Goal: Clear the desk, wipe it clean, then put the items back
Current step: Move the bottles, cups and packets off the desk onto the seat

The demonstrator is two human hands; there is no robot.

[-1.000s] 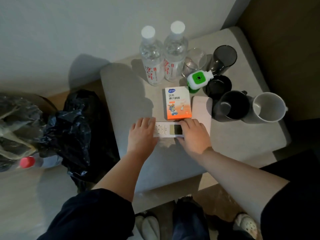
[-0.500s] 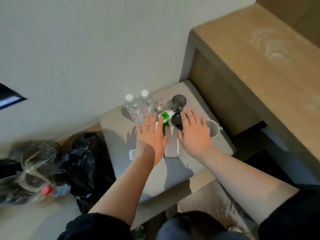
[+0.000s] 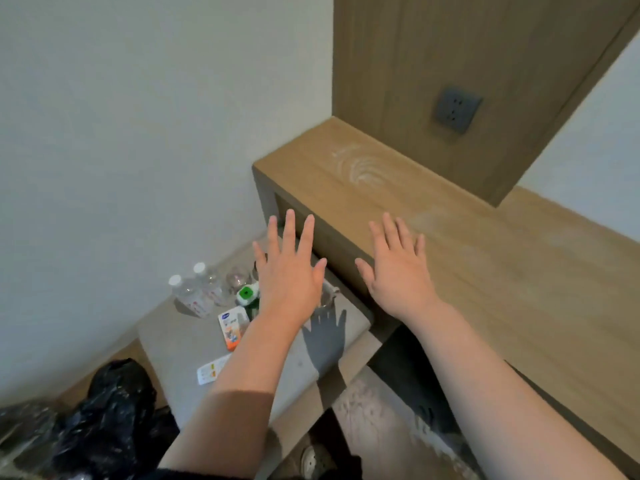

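Both hands are spread flat, palms down, fingers straight and apart, gripping nothing. The right hand point(image 3: 398, 271) is over the left end of the desk point(image 3: 467, 237); I cannot tell whether it touches the wood. The left hand point(image 3: 289, 271) hovers just left of the desk, above the stool point(image 3: 166, 337) that sits below its left end. The desk's top shows pale swirled smears. On the stool stand two bottles point(image 3: 190, 296), a glass point(image 3: 237, 278), a green-capped device point(image 3: 247, 294), a box point(image 3: 232, 327) and a remote point(image 3: 209, 372). A black bag point(image 3: 110, 410) lies further left of the desk.
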